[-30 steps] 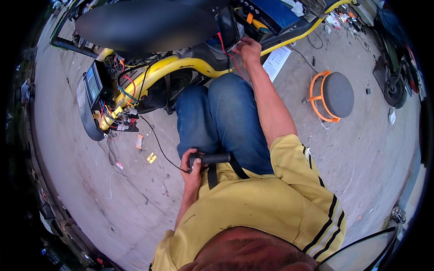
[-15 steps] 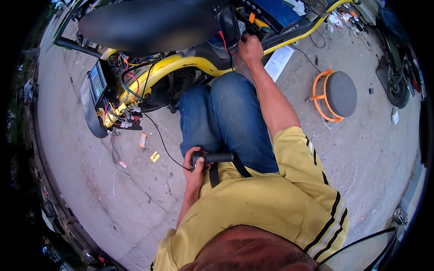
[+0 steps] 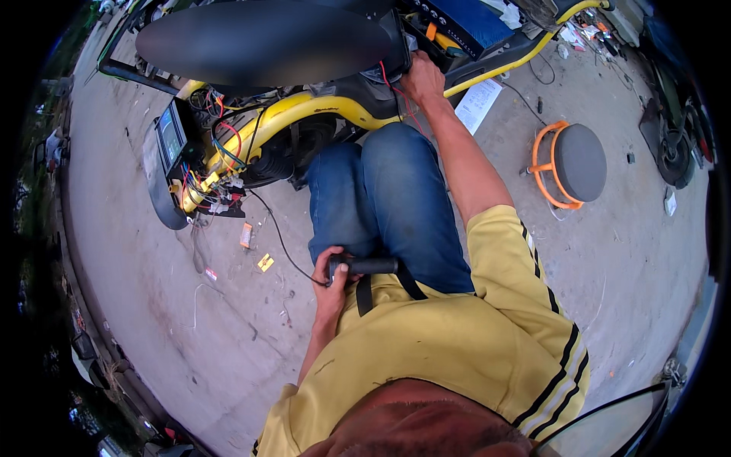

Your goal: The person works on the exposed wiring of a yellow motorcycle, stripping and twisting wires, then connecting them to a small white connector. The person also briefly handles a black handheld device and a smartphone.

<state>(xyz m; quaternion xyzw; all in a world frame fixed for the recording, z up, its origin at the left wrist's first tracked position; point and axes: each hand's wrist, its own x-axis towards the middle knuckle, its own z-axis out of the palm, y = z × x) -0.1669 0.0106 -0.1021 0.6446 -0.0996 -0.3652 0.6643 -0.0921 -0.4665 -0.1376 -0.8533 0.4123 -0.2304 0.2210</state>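
My left hand (image 3: pixel 331 280) is closed around one end of a black handlebar grip (image 3: pixel 371 265), held crosswise over my lap. From that end a thin black cable (image 3: pixel 280 241) runs toward exposed wiring (image 3: pixel 221 183) on a yellow-framed scooter (image 3: pixel 335 105). My right arm is stretched forward. The right hand (image 3: pixel 423 79) is at the front edge of the scooter's long dark seat (image 3: pixel 259 49), fingers curled in; their tips and anything they grip are hidden. Red wires (image 3: pixel 396 90) hang close beside that hand.
A black box with a screen (image 3: pixel 169 137) sits among the wires. Right of my hand are a blue box (image 3: pixel 463 27) and a yellow-orange tool (image 3: pixel 443 39). A paper sheet (image 3: pixel 478 107) and an orange-framed stool (image 3: pixel 580 166) stand out at right. Small packets (image 3: pixel 265 263) litter the floor at left.
My right hand's fingers have gone further behind the seat's front edge. My left hand keeps hold of the handlebar grip. The whole view has shifted slightly.
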